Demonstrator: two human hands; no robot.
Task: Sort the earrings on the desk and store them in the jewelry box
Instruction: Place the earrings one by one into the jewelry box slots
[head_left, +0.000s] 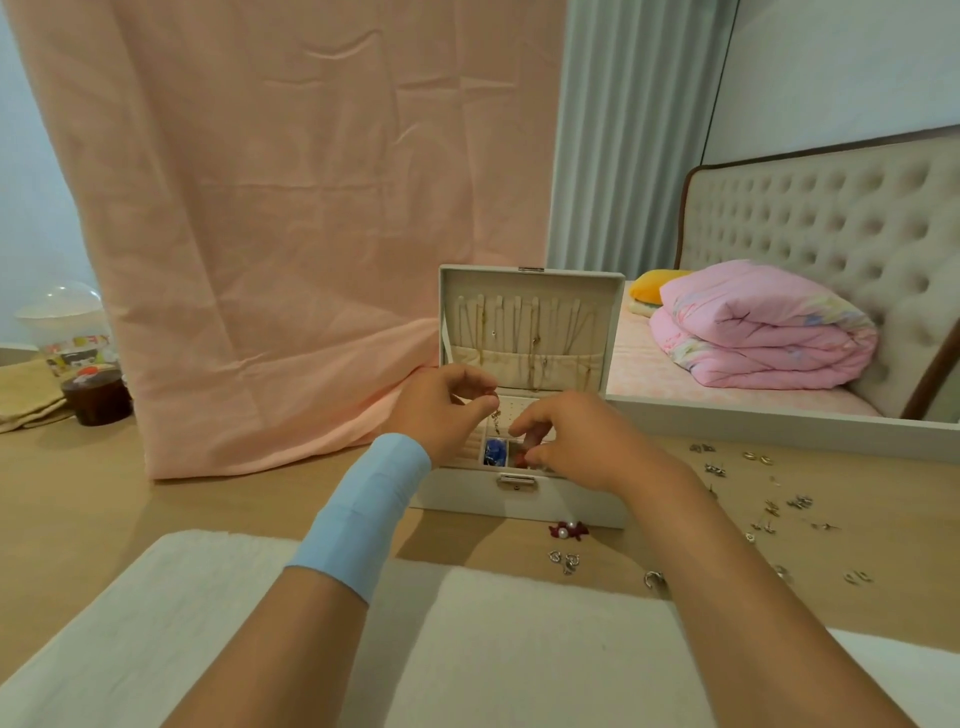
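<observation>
Lying nearest, a white cloth (519, 634) is covering the front edge of the table (78, 493). Both forearms are reaching across it, the left one wearing a light-blue wristband (363, 514). Just past the cloth, loose earrings are sitting on the bare wood: silver hoops (563, 560), then a red piece with a pearl (569, 530) just in front of the box, and a scatter of small silver earrings (769, 509) spreading out to the right. The white jewelry box (519, 501) is standing open behind them, its lid (530, 312) upright with thin chains hanging inside. The left hand (441, 410) is hovering over the box's tray, its grip narrow, thumb and forefinger pinching a small dangling earring (496, 418) above a compartment. The right hand (576, 441) is curling down beside it, fingertips meeting at a red earring (521, 459) in a front compartment; whether that grip is actually holding it I cannot tell. A blue item (493, 451) is lying in the compartment just to the left. Farther back, a pink cloth (285, 234) is hanging behind the table, a brown cup (98, 400) is standing at far left, and a folded pink quilt (753, 332) is resting on a bed (675, 384) at right.
</observation>
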